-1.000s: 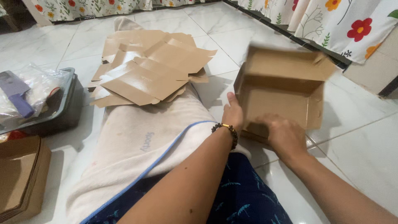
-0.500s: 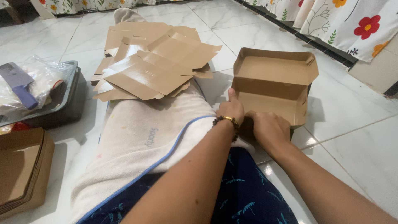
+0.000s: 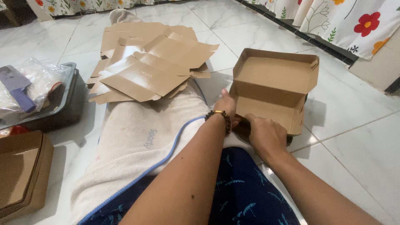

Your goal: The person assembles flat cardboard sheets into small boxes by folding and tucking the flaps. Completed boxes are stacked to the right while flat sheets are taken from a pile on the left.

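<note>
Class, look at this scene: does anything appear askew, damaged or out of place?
Nothing is damaged. The flat cardboard blanks lie in a fanned, uneven pile across the towel on the person's leg, rather than squared up.

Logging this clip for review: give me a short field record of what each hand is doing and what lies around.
left hand: grips near left edge of the open brown cardboard box
right hand: presses the box's near front wall
box: on white tiled floor, lid flap raised
lap: stack of flat brown cardboard blanks on cream towel
left side: dark tray with plastic bags
</note>
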